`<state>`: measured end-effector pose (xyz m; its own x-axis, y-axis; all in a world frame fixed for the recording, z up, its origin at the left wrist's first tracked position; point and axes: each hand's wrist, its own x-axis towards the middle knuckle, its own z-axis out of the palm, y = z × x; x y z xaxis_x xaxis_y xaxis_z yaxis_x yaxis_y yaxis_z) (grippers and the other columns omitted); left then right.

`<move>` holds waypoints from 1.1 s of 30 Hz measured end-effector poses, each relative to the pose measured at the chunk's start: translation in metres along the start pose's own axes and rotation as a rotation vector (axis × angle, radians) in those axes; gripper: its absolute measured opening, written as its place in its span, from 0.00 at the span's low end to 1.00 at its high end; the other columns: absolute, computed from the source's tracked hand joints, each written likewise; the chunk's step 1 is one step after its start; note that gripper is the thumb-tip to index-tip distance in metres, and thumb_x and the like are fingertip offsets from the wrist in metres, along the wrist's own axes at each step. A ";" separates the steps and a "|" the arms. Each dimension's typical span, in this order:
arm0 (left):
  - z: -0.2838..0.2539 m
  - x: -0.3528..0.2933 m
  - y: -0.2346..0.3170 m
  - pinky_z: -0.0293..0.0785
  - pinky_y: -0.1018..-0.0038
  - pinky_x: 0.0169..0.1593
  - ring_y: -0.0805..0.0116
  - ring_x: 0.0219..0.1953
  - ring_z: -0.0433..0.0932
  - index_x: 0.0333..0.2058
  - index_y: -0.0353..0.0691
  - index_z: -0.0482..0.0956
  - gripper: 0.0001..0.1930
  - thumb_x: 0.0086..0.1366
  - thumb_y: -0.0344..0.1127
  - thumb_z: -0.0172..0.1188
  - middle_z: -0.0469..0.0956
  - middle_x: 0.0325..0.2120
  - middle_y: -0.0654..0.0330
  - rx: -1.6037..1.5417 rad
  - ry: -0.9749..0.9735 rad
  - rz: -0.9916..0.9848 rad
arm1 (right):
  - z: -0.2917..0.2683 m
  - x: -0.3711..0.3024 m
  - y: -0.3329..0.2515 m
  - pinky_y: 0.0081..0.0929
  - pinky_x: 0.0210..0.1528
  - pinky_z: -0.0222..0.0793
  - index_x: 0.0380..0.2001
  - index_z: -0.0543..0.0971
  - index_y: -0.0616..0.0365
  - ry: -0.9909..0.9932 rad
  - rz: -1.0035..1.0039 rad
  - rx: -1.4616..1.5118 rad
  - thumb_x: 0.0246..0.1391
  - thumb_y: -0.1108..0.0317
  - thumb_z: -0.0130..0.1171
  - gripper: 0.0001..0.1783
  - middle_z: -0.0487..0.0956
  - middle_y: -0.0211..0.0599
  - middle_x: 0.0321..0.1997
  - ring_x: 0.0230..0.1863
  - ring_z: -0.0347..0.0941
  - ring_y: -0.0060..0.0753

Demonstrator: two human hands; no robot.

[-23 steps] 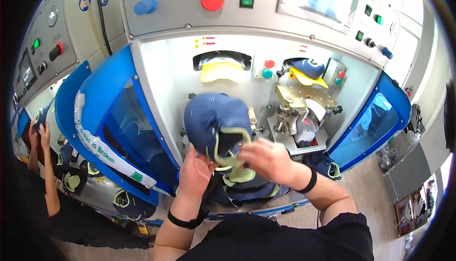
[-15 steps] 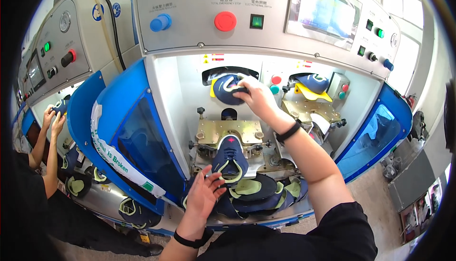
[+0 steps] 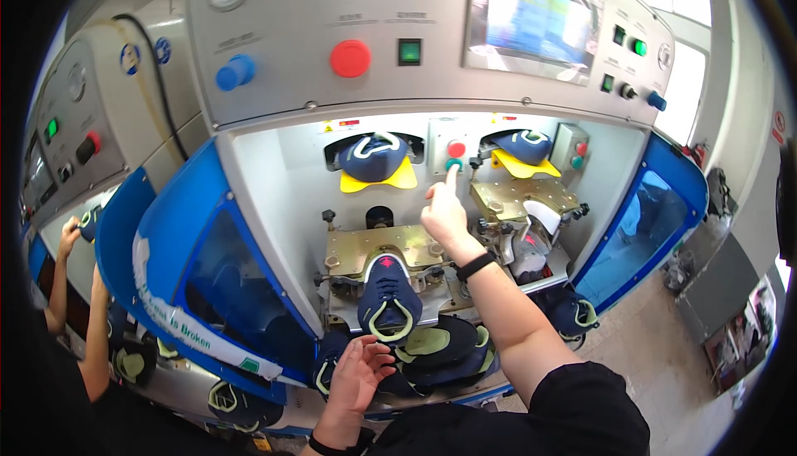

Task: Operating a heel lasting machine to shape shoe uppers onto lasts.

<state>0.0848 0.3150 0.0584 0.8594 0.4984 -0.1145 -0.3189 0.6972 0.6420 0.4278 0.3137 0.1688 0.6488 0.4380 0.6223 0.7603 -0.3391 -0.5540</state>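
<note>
My right hand (image 3: 446, 213) has its index finger stretched up to the green button (image 3: 454, 165) below a red one, and the fingertip appears to touch it. The other fingers are curled and hold nothing. To the left of it, a navy shoe upper (image 3: 375, 157) sits on the upper form above a yellow plate (image 3: 365, 182). Lower down, a laced navy shoe upper (image 3: 388, 292) with pale green lining rests on the front form under a red light mark. Just below its collar my left hand (image 3: 359, 373) is open, fingers loosely bent, holding nothing.
Another navy upper (image 3: 523, 147) sits on the right form over a yellow plate. Several uppers (image 3: 444, 352) are piled at the machine's front. Blue side doors (image 3: 639, 215) flank the bay below the control panel (image 3: 282, 7). At the left, a co-worker's hands (image 3: 70, 236) handle a shoe upper.
My right hand has let go of the upper on the left form and moved right to the green button. That upper now faces forward above its yellow plate. My left hand stays near the front shoe.
</note>
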 end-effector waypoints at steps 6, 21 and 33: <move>0.023 0.028 -0.023 0.80 0.61 0.51 0.57 0.47 0.82 0.56 0.37 0.73 0.18 0.79 0.45 0.51 0.81 0.45 0.52 0.002 -0.247 -0.162 | -0.058 0.035 0.042 0.44 0.46 0.77 0.41 0.74 0.56 0.346 -0.288 -0.135 0.47 0.79 0.53 0.15 0.76 0.47 0.53 0.46 0.78 0.55; 0.081 0.080 -0.105 0.79 0.67 0.49 0.61 0.44 0.83 0.56 0.37 0.73 0.15 0.79 0.40 0.50 0.81 0.45 0.53 0.112 -0.462 -0.519 | -0.205 -0.040 0.163 0.39 0.42 0.76 0.41 0.83 0.52 0.060 -0.309 -0.172 0.51 0.51 0.73 0.21 0.84 0.42 0.44 0.40 0.82 0.48; 0.170 0.142 -0.241 0.83 0.63 0.49 0.65 0.47 0.83 0.63 0.46 0.65 0.20 0.78 0.41 0.55 0.78 0.51 0.61 0.150 -0.229 -0.498 | -0.220 -0.239 0.156 0.31 0.32 0.75 0.41 0.83 0.50 -0.023 -0.031 -0.118 0.49 0.64 0.73 0.16 0.80 0.32 0.33 0.31 0.80 0.41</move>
<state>0.3516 0.1297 0.0166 0.9615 -0.0076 -0.2746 0.1930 0.7302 0.6554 0.3985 -0.0267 0.0556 0.6250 0.4681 0.6247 0.7794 -0.4199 -0.4650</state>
